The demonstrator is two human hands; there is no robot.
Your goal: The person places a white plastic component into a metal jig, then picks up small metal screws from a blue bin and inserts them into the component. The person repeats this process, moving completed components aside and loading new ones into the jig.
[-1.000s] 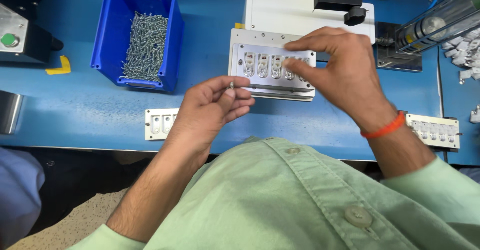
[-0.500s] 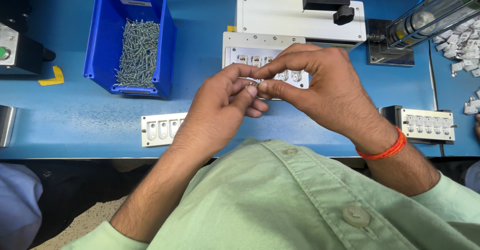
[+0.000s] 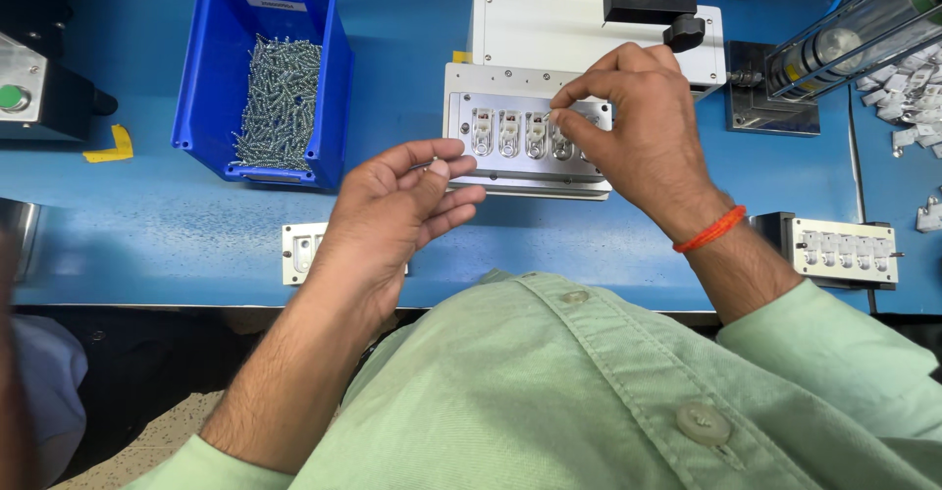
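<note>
While right hand [image 3: 638,127] pinches over fixture plate [image 3: 530,137] | left hand [image 3: 392,206] cupped, holding small screws [image 3: 429,164]

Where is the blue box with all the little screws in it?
In the head view, the open blue plastic bin of small silver screws sits on the blue table, upper left, beyond the left hand and left of the grey metal fixture plate.

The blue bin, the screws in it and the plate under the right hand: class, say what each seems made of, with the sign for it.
Blue bin: probably moulded plastic, with an even, slightly glossy colour and thick rounded rim. Screws: metal, silvery and glinting. Plate: likely bare metal such as aluminium, matt grey with bolt heads, though painted plastic cannot be ruled out. The right hand pinches at its row of clear inserts.
</note>
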